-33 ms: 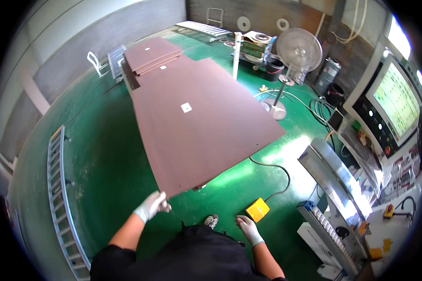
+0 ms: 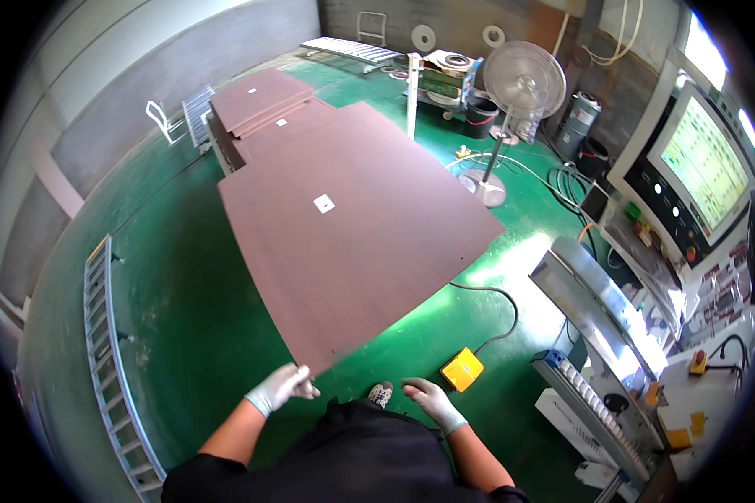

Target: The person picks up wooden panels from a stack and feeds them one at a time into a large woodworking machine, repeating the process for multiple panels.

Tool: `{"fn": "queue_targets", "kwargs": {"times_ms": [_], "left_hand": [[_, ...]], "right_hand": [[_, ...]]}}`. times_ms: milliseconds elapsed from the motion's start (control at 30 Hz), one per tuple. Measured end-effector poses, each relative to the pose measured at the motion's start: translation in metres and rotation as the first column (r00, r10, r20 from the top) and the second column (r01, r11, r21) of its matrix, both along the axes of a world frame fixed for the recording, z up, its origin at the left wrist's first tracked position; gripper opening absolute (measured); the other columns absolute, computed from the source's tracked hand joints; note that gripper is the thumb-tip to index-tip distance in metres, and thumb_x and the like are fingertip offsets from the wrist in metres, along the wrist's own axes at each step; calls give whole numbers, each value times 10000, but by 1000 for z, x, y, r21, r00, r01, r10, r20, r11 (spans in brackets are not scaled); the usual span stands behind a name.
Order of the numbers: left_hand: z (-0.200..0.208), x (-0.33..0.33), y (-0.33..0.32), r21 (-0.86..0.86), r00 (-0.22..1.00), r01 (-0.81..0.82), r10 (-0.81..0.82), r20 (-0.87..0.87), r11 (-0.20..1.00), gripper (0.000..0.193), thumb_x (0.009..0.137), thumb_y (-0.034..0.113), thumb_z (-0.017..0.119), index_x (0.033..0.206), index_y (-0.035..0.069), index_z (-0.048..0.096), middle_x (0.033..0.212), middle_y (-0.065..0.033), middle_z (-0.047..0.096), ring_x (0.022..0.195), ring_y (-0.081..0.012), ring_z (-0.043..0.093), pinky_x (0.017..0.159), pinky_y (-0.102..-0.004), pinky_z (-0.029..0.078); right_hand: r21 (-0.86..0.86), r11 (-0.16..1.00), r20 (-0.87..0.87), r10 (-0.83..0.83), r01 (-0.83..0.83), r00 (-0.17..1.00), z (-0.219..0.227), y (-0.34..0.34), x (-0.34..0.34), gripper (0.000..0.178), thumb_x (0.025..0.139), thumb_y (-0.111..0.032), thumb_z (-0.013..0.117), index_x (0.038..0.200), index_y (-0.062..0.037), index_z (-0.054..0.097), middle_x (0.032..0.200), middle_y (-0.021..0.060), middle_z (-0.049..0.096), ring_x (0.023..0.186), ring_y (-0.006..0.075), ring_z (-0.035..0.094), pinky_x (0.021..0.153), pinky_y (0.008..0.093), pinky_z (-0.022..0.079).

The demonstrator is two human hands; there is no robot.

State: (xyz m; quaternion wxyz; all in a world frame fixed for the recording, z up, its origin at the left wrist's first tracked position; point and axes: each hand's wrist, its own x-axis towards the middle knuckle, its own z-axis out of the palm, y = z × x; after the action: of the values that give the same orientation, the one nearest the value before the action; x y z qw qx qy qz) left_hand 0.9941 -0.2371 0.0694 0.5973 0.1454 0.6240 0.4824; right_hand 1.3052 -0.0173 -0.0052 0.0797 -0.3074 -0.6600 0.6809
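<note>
A large flat brown panel (image 2: 369, 251) with a small white label (image 2: 324, 204) lies on top of a stack of similar sheets, its near corner jutting toward me. My left hand (image 2: 283, 389), in a pale glove, is closed on that near corner, thumb on the upper face. To the right, my right hand (image 2: 434, 404), gloved too, hangs apart from the panel over the floor. Its fingers are loosely bent and nothing shows in them. A yellow foot pedal box (image 2: 462, 370) with a dark cable sits on the floor just beyond it.
Beyond the panel lies a raised stack of brown sheets (image 2: 260, 96). A roller conveyor section (image 2: 109, 352) lies at left. A pedestal fan (image 2: 524, 81) stands at back right. A machine with a screen (image 2: 703, 155) and a metal frame (image 2: 596, 306) fill the right side.
The top panel has slid toward me and left, with my left hand on its corner. Its left edge now overhangs the stack. My right hand has moved slightly left, away from the yellow pedal.
</note>
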Motion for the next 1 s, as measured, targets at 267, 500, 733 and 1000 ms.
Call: {"fn": "queue_targets", "kwargs": {"times_ms": [267, 500, 733, 1000], "left_hand": [[-2, 95, 55, -86, 762, 489, -473, -443, 868, 630, 1048, 495, 383, 1040, -75, 652, 994, -133, 709, 916, -196, 648, 840, -326, 499], [-58, -6, 58, -3, 845, -502, 491, 209, 865, 731, 943, 670, 434, 1362, 75, 504, 1308, -129, 572, 1208, -285, 544, 1034, -454, 432], [8, -53, 29, 95, 477, -868, 765, 433, 487, 785, 970, 682, 234, 1537, 145, 317, 1572, -73, 345, 1430, -322, 333, 1144, -514, 305], [-30, -39, 40, 137, 656, -743, 673, 343, 655, 664, 1018, 584, 316, 1466, 105, 422, 1489, -89, 454, 1351, -306, 434, 1104, -490, 375]], "right_hand": [[-296, 946, -103, 110, -136, 989, 28, -22, -52, 475, 953, -363, 644, 1211, 34, 608, 1082, 90, 676, 975, 158, 617, 868, 335, 492], [-548, 732, -117, -546, 405, 830, 42, -1, 39, 382, 973, -283, 609, 1212, 15, 616, 1098, 68, 683, 1011, 166, 650, 924, 321, 512], [-391, 452, 87, -849, 802, 521, 56, -30, 191, 397, 972, -311, 572, 1183, 23, 611, 1033, 85, 674, 930, 176, 657, 833, 335, 547], [-422, 253, -6, -961, 871, 276, 46, -70, 283, 416, 986, -413, 539, 1145, -34, 602, 1027, 54, 682, 885, 162, 675, 830, 364, 563]]}}
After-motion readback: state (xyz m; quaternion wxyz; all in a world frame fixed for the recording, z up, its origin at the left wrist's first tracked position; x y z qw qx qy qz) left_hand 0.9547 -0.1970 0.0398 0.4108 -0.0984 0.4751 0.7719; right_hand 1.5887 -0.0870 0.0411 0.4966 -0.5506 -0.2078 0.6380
